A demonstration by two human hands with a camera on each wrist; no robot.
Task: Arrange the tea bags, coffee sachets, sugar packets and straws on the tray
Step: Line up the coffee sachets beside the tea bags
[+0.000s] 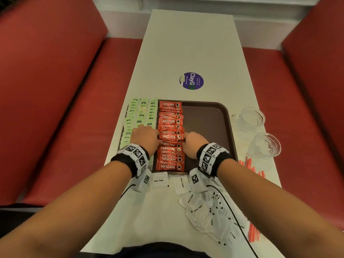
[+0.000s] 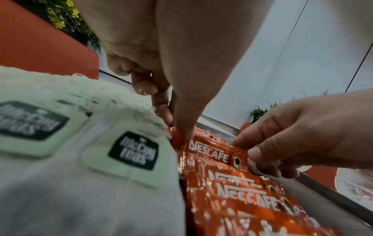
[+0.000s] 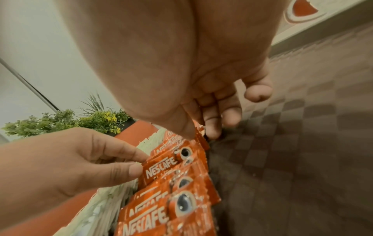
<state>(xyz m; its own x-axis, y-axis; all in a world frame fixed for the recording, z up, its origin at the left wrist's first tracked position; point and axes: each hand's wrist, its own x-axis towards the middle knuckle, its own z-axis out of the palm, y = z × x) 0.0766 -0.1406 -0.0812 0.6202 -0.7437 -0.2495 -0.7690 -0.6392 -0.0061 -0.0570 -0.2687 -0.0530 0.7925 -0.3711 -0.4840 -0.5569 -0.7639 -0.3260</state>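
Brown tray (image 1: 208,116), frame centre: green tea bags (image 1: 138,118) overlapped in rows on its left part, red Nescafe sachets (image 1: 170,135) in one overlapping column mid-tray, right part bare. White sugar packets (image 1: 202,207) scattered lower centre, off tray. Red straws (image 1: 250,166) at right edge, off tray.

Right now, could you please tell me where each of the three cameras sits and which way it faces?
Head: worn on the head, looking forward and down at the tray; both forearms, left hand and right hand show.
Left wrist: looks along the left palm at tea bags and coffee sachets; the right hand is opposite.
Right wrist: looks along the right palm at the sachets; the left hand is opposite.
Both wrist views share the one sachet pinched at both ends.
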